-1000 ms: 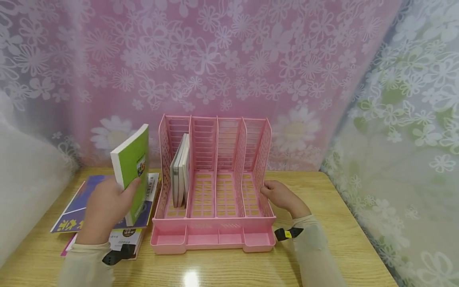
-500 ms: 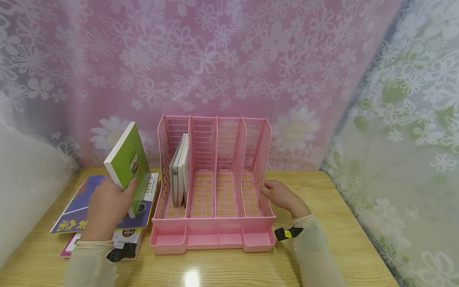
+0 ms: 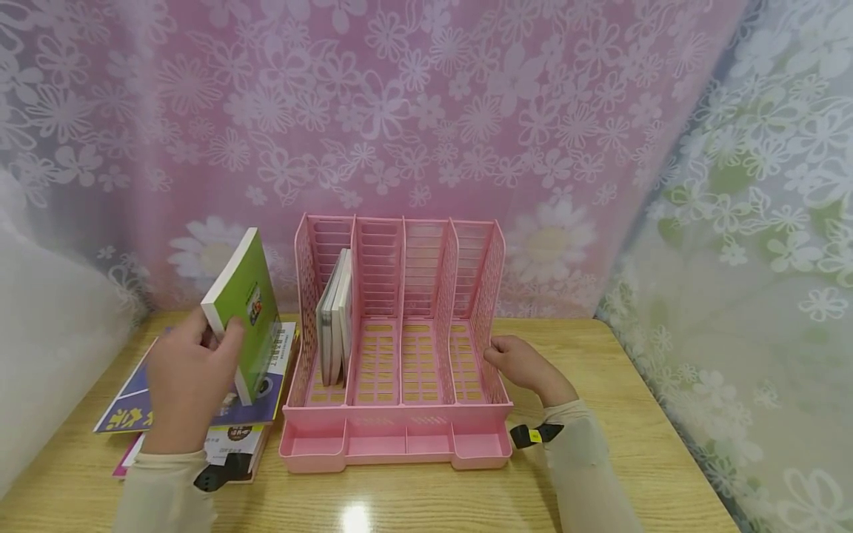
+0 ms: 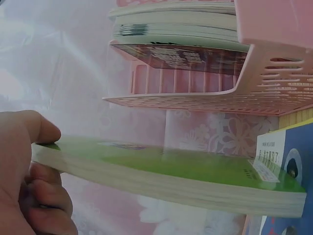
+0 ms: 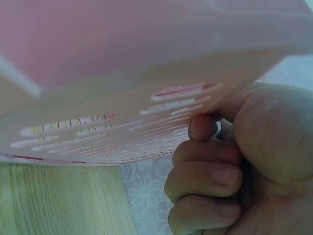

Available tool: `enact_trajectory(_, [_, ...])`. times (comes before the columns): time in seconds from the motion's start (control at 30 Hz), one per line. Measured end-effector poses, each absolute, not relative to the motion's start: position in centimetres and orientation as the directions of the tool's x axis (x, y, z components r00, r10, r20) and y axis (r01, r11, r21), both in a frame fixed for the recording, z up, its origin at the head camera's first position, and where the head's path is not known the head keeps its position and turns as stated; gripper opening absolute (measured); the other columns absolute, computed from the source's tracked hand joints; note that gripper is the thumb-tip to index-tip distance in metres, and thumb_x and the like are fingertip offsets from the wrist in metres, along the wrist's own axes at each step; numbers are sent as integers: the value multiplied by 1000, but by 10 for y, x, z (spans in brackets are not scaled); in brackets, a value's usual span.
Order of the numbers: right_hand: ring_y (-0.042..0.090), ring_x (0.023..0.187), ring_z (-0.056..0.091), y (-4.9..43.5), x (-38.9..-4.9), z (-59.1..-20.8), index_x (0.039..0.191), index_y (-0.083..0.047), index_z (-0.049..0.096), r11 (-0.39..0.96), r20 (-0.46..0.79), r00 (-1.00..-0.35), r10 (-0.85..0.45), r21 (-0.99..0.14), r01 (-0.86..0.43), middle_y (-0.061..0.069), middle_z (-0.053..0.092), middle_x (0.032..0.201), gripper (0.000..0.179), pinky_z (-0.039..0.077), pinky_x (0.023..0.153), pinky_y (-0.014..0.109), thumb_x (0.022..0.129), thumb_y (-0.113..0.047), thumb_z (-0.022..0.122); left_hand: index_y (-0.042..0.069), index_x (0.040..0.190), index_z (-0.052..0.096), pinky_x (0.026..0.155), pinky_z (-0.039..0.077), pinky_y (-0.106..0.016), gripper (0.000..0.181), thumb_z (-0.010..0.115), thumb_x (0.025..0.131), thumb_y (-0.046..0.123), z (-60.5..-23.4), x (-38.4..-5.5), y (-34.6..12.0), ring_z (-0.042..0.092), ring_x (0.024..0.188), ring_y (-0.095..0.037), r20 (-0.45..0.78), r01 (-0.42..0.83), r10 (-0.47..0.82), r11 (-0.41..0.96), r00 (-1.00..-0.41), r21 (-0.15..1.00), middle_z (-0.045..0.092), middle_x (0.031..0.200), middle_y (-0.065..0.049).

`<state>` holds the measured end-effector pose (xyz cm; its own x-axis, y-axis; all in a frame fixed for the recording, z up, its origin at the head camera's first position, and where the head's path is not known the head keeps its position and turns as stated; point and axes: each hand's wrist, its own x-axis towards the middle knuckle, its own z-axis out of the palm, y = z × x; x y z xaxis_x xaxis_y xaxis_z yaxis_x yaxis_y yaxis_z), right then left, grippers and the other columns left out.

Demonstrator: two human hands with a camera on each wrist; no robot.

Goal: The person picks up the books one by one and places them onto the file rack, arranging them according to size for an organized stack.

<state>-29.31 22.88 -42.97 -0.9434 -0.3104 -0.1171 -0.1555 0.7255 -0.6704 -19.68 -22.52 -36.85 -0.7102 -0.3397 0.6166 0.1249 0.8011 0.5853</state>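
Upright above the book pile, a green book (image 3: 256,326) is pinched at its near edge by my left hand (image 3: 189,381). In the left wrist view the thumb lies on the green cover (image 4: 161,164) and curled fingers sit under the book's other side; its far end meets the pile. My right hand (image 3: 526,364) grips the right side wall of a pink desk file rack (image 3: 397,417). Close up in the right wrist view, the thumb and index finger pinch the perforated wall (image 5: 161,112), other fingers curled. Several thin books (image 3: 335,318) stand leaning in the rack's leftmost compartment.
Left of the rack lies a stack of books and magazines, a blue one (image 3: 126,403) on top and a white one (image 3: 233,448) below. The wooden table (image 3: 640,444) carries everything. A pink floral curtain (image 3: 426,111) hangs behind.
The left hand has shifted its hold to the book's near edge, and the book has moved slightly left and tilted a little. My right hand stays on the rack.
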Motion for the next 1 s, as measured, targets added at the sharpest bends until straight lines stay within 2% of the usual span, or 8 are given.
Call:
enact_trajectory(0.17, [17,64,32,229,-293,-430,100,0,68,723,-114,-944,-310,-673,-156,-1,33,70,25,35,65,35,105,-14,48,8,81,57,42,27,-32,26,65,98,27,-367,-194,-225,44,50,-21,603,126,-289,824,-743,552,48,54,-3])
enact_trajectory(0.33, [17,63,33,228,-292,-429,87,-3,61,725,-117,-945,-304,-672,-150,-1,34,69,24,34,64,34,105,-13,48,0,103,62,44,38,-39,33,54,105,31,-365,-192,-225,64,61,-35,529,141,-214,823,-821,551,71,81,-25])
enact_trajectory(0.4, [17,63,33,227,-292,-429,85,-3,59,726,-118,-946,-303,-671,-148,-1,35,69,25,34,63,34,105,-13,48,-3,108,61,46,41,-41,36,50,107,31,-364,-192,-225,67,67,-41,520,154,-188,824,-834,545,71,91,-31])
enact_trajectory(0.57, [17,64,34,227,-291,-427,91,0,63,725,-120,-947,-299,-673,-144,0,36,70,25,35,64,34,105,-13,48,-5,110,60,47,42,-40,37,49,108,30,-362,-191,-224,67,66,-40,520,163,-180,821,-835,547,71,91,-32])
enact_trajectory(0.7, [17,64,35,227,-291,-428,91,0,62,724,-122,-946,-300,-675,-142,0,37,70,25,35,63,34,106,-14,48,-2,145,47,46,42,-39,51,49,106,31,-361,-192,-223,64,61,-34,470,144,-202,786,-859,601,70,94,-33])
enact_trajectory(0.8, [17,64,35,227,-291,-429,90,0,61,721,-124,-945,-302,-678,-141,0,37,70,25,35,63,34,106,-14,48,-3,137,51,45,38,-37,46,49,105,31,-362,-192,-222,56,54,-27,436,122,-214,772,-874,624,67,80,-26])
enact_trajectory(0.9, [17,64,35,227,-291,-429,89,-1,60,718,-127,-946,-300,-682,-136,0,37,70,26,34,63,34,107,-15,47,-2,98,54,45,34,-36,34,48,106,31,-363,-190,-222,49,51,-23,437,123,-201,785,-877,607,60,68,-16])
enact_trajectory(1.0, [17,64,35,227,-290,-429,89,-1,60,716,-133,-946,-297,-686,-128,0,36,70,26,34,62,34,107,-15,47,-2,95,57,46,33,-36,37,46,108,31,-362,-189,-222,48,52,-23,431,133,-178,789,-885,599,62,71,-18])
